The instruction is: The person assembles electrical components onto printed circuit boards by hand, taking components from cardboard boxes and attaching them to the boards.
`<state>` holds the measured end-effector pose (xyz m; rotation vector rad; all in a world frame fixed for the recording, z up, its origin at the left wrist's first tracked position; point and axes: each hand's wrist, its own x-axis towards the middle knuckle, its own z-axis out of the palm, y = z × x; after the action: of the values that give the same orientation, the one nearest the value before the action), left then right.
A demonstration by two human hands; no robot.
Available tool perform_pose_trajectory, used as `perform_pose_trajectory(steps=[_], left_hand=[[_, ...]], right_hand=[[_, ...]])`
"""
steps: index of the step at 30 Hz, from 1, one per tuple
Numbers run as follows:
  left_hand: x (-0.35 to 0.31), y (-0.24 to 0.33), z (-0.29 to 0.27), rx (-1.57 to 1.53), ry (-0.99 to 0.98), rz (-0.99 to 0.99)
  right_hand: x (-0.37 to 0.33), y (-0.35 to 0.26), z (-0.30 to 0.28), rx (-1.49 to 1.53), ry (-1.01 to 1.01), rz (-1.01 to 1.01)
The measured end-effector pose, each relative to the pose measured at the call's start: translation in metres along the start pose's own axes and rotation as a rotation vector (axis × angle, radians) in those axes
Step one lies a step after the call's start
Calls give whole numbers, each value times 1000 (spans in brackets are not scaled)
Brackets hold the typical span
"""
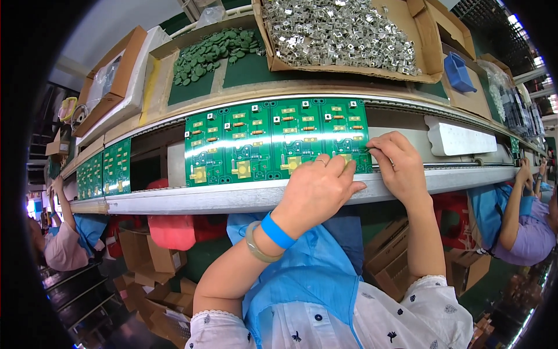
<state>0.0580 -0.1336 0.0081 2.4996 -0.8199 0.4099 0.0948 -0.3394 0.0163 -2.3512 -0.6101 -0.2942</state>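
Observation:
A green circuit board panel (247,148) lies on the rail line in front of me, carrying small white-and-black square parts, striped resistors and yellow pads. My right hand (400,166) is at the panel's right edge, thumb and forefinger pinched together; a tiny dark bit shows at the fingertips, too small to name. My left hand (318,191) rests over the panel's lower right part and the metal rail (232,198), its fingers curled and the thumb pointing right. Whatever lies under its palm is hidden. A blue band (278,231) and a pale bangle (256,243) circle the left wrist.
Beyond the line lie green disc parts (215,52) and a cardboard box of metal clips (343,38). A blue bin (459,72) stands at far right. Another board panel (104,171) sits to the left; a white foam piece (462,138) lies right. Co-workers sit at both sides.

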Motion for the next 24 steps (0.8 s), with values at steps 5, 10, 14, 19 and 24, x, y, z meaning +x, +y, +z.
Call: perform_pose_trajectory(steps=[5, 10, 14, 19, 24], left_hand=[[2, 0, -1, -37, 6, 3], [1, -1, 1, -52, -11, 12], [2, -2, 2, -53, -31, 43], [3, -3, 2, -49, -40, 51], [4, -3, 2, -46, -33, 56]], right_hand=[[1, -2, 0, -17, -18, -13], [2, -1, 6, -37, 5, -40], [2, -1, 7, -52, 17, -51], [3, -1, 10, -85, 25, -83], [6, -4, 11, -138, 15, -141]])
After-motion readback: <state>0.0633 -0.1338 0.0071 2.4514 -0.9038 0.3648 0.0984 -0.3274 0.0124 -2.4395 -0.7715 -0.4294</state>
